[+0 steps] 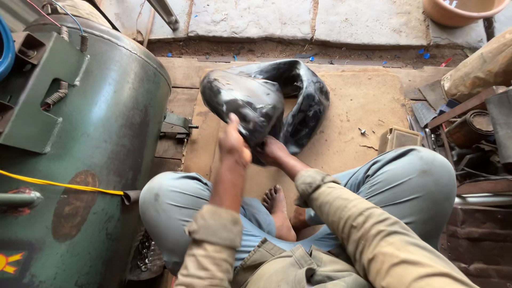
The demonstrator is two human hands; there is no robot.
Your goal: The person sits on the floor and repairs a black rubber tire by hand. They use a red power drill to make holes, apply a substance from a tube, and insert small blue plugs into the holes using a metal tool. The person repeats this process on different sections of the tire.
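A black rubber inner tube (256, 98), shiny and partly inflated, is folded in front of me above a wooden floor board (362, 101). My left hand (233, 143) grips the tube's lower left fold from below. My right hand (273, 152) holds the tube's lower edge right beside it, partly hidden under the rubber. I sit cross-legged in light blue trousers, with a bare foot (277, 205) between my knees.
A large green metal tank (96, 133) with springs and a yellow wire stands close on the left. Scrap metal and tools (469, 133) pile up at the right. A small open box (399, 138) lies near my right knee. A tan basin (461, 10) sits at the top.
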